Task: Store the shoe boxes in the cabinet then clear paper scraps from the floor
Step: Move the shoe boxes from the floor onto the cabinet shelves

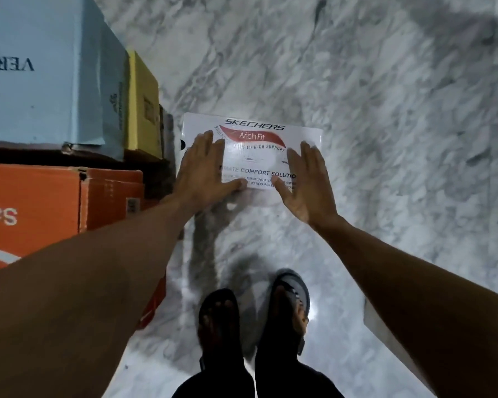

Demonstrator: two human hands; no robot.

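Observation:
A white shoe box (253, 130) with red and black print lies flat on the marble floor ahead of my feet. My left hand (203, 173) is spread with straight fingers over the box's left part. Over the right part hovers my right hand (306, 182), fingers straight and thumb out; whether it touches the lid I cannot tell. Neither hand curls round anything. To the left stand a pale blue box (41, 76), a yellow box (143, 107) beside it, and an orange box (55, 205) nearer to me.
Grey-veined marble floor (385, 139) stretches to the right and beyond the white box. My feet in dark sandals (253, 314) stand just behind the box. A pale sheet or panel edge (385, 334) shows at the lower right under my right arm.

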